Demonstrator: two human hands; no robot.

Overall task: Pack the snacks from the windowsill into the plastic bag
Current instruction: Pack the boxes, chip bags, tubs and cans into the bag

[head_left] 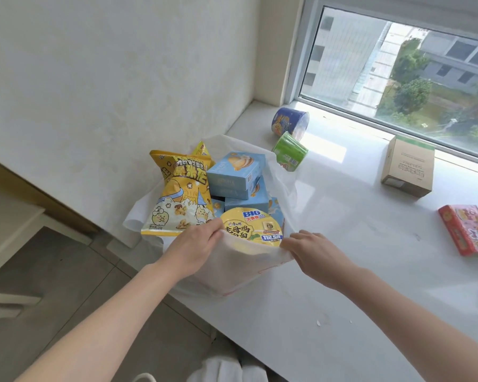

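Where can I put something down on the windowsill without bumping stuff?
The big bare patch of windowsill between the bag, the brown box and the red box is free. So is the stretch between the green cup and the brown box. It's crowded in the bag, and in the corner by the blue cup.

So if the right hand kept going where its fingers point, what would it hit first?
Probably the yellow noodle bowl in the plastic bag: the right hand, holding the bag's rim, points left at it. Depth is hard to judge.
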